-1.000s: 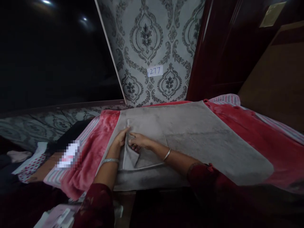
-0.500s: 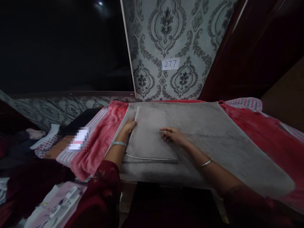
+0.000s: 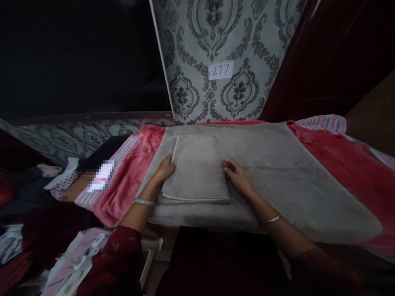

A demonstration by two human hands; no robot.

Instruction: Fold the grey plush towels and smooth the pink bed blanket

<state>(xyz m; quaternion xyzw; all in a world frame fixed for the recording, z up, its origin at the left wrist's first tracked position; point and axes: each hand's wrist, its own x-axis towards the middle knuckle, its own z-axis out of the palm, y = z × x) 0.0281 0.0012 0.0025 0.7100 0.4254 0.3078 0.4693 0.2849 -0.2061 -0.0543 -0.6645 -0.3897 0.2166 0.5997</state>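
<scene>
A folded grey cloth (image 3: pixel 199 168), soft and plush-looking, lies as a rectangular stack on a larger grey cloth (image 3: pixel 277 164) spread flat. At its left edge is my left hand (image 3: pixel 166 166), thumb raised and fingers bent against the side. My right hand (image 3: pixel 238 176) sits at the opposite edge, its fingers curled in with the tips at the fold. Both hands appear closed on the edges; the fingertips are partly hidden. Each wrist wears a bangle.
Under the grey cloth lies a red plush blanket (image 3: pixel 348 168) over striped bedding (image 3: pixel 324 122). A large dark screen (image 3: pixel 83 57) stands behind on the left, by patterned wallpaper with a paper marked 277 (image 3: pixel 221 70). Assorted clothes (image 3: pixel 63 183) lie at far left.
My right hand has moved right, from above the folded cloth to its right edge. My left hand has shifted slightly down the left edge. The view has tilted down a little.
</scene>
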